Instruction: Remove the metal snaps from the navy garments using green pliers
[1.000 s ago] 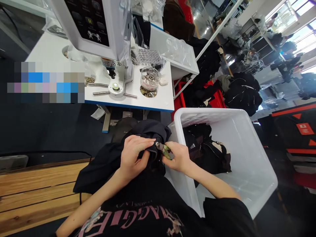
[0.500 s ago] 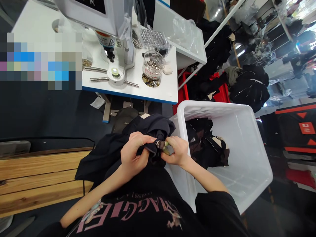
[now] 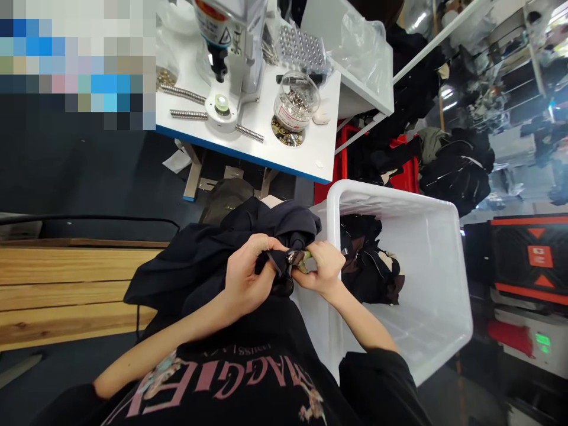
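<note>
Across my lap lies a dark navy garment (image 3: 190,260), bunched and folded. My left hand (image 3: 251,275) is closed, pinching a folded edge of it between thumb and fingers. My right hand (image 3: 323,266) is closed around a small pliers-like tool (image 3: 306,255) with yellow-green handles. Its metal head meets the cloth just beside my left fingertips, where a small shiny spot shows. Fingers and fabric hide most of the tool and what its jaws touch.
A white plastic bin (image 3: 444,266) with dark garments (image 3: 373,260) stands at my right. Ahead, a white table (image 3: 306,163) holds a press machine (image 3: 222,109) and a clear tub of small metal parts (image 3: 296,100). A wooden bench (image 3: 75,284) is at left.
The view has shifted, so the table sits higher and further right. Both hands keep their grips, and the tool has turned slightly and come closer to my left fingertips.
</note>
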Available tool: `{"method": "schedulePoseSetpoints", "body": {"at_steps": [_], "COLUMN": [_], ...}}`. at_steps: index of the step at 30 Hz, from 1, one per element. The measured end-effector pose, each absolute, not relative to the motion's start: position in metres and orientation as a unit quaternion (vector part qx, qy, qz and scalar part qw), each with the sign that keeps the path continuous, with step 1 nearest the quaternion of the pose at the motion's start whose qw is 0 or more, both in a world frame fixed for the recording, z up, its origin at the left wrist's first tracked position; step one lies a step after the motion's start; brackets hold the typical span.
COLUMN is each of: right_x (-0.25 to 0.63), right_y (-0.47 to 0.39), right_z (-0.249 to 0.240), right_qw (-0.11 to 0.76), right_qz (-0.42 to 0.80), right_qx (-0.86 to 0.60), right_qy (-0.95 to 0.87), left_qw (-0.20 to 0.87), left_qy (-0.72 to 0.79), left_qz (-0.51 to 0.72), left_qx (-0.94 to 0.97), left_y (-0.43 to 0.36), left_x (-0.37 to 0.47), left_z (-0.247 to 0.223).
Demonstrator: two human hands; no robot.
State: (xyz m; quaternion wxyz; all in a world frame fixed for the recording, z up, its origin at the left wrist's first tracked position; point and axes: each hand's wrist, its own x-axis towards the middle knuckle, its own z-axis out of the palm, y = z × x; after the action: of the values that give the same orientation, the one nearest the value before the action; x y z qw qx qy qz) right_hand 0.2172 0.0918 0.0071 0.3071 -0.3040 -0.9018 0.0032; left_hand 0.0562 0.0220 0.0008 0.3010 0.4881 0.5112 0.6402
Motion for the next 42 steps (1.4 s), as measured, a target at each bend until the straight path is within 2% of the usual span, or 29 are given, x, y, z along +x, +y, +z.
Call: {"method": "schedulePoseSetpoints", "body": {"at_steps": [8,17,29,42], "right_x": [0.207,0.209,0.213,0.208], "right_y": [0.086,0.091,0.097,0.091], "right_z": [-0.006,-0.005,-0.015,-0.016], "right_qw": [0.344,0.33,0.351,0.356], "right_qz": [0.04,0.015,-0.034,0.005], "right_qx": [-0.344,-0.339,-0.304,-0.318], "right_qy": [-0.873,-0.881,-0.885,-0.879], "left_qw": [0.3,0.253,0.295,0.298], "left_qy": [0.52,0.496,0.493,0.5], "left_qz": [0.668,0.657,0.652,0.653], "left_qx": [0.44,0.509,0.495,0.484], "left_y": [0.022,0.031,0.026,0.026], "left_x": [0.065,0.055,0.061,0.062], "left_z": [0.001,0.003,0.003,0.005]}}
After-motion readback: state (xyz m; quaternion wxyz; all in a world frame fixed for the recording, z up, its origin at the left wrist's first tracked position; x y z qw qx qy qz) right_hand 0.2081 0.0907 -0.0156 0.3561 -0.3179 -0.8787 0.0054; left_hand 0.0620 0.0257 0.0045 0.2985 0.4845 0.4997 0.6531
